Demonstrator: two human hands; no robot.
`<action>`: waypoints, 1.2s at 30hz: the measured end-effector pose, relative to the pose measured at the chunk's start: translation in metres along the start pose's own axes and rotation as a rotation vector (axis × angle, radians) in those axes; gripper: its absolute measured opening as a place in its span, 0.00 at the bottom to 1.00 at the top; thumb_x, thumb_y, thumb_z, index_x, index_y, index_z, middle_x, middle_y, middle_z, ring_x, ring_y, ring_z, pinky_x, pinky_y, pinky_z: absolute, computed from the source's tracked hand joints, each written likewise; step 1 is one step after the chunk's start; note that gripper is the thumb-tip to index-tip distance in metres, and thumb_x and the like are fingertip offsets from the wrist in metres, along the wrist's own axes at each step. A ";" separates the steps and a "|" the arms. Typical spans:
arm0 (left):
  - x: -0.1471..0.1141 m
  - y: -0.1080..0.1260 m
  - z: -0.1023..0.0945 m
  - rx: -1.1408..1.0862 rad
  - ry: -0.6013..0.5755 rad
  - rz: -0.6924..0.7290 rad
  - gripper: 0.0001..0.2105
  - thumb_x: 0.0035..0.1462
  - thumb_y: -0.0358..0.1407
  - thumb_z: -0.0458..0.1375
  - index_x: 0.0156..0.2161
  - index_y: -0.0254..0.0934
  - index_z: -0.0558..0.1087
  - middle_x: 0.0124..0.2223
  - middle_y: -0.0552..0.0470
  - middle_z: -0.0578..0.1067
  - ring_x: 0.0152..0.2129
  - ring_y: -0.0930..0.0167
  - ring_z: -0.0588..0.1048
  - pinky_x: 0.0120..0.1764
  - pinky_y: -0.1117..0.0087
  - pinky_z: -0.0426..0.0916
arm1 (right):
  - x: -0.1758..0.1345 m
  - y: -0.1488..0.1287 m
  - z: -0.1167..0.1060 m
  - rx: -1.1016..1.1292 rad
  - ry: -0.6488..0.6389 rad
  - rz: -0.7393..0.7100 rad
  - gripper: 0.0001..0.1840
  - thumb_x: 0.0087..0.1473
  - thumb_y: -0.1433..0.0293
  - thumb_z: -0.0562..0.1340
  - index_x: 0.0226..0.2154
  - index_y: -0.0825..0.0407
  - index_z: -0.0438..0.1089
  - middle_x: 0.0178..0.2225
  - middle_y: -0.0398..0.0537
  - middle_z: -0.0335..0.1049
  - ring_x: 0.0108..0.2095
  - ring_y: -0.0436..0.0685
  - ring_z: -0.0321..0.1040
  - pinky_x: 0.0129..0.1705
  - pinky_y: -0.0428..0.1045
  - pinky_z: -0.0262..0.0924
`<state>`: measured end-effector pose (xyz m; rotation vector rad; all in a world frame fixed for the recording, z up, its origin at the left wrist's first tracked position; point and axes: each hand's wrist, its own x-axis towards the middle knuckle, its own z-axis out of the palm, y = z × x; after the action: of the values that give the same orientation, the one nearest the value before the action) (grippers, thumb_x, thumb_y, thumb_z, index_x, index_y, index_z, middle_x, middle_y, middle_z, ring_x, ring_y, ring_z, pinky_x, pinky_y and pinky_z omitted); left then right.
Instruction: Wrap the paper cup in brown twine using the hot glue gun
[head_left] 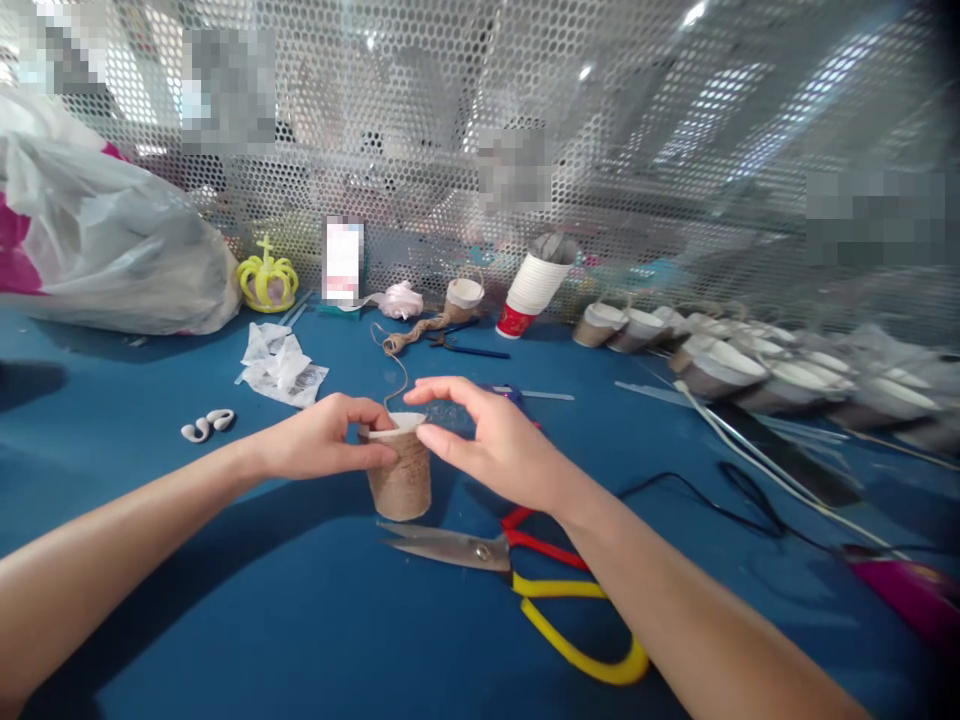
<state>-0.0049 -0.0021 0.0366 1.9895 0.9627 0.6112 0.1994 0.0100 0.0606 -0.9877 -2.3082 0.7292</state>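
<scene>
A small paper cup [401, 485], wrapped in brown twine and white inside, stands upright on the blue table. My left hand [330, 440] pinches its rim, thumb on the outer wall and fingers over the edge. On the other side is my right hand [487, 435], fingers apart, the thumb close to or touching the cup's upper edge. A thin strand of twine [405, 375] runs from the cup back to a loose twine bundle [412, 335]. Just in front of the cup lie large scissors [480, 550] with red and yellow handles, partly under my right forearm.
Several wrapped cups [802, 385] line the right side. At the back stand stacked paper cups [536, 285], a yellow crown-shaped item [268, 280] and a plastic bag [112, 240]. Pliers [472, 350], crumpled white wrappers [281, 370] and a black cable [750, 500] lie about.
</scene>
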 end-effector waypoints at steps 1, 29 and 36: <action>0.000 0.000 0.000 -0.002 0.003 0.002 0.08 0.52 0.37 0.55 0.33 0.31 0.69 0.32 0.51 0.73 0.30 0.72 0.69 0.35 0.73 0.64 | -0.001 -0.001 0.003 0.021 -0.020 -0.007 0.13 0.49 0.70 0.58 0.40 0.55 0.65 0.46 0.54 0.67 0.50 0.57 0.62 0.51 0.53 0.55; 0.000 0.001 0.004 0.014 0.025 0.033 0.07 0.52 0.36 0.55 0.29 0.32 0.68 0.29 0.54 0.69 0.28 0.74 0.66 0.33 0.74 0.62 | -0.002 -0.001 0.033 0.449 -0.039 0.257 0.05 0.49 0.70 0.57 0.25 0.52 0.59 0.46 0.53 0.64 0.47 0.56 0.63 0.48 0.54 0.55; 0.000 -0.001 0.004 0.013 0.022 0.041 0.08 0.52 0.36 0.55 0.29 0.32 0.67 0.29 0.54 0.69 0.28 0.74 0.66 0.32 0.75 0.62 | -0.002 -0.003 0.031 0.462 -0.055 0.270 0.04 0.48 0.70 0.57 0.25 0.52 0.60 0.46 0.52 0.65 0.47 0.56 0.63 0.47 0.54 0.55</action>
<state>-0.0030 -0.0038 0.0335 2.0217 0.9431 0.6522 0.1791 -0.0013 0.0396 -1.0716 -1.9316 1.3401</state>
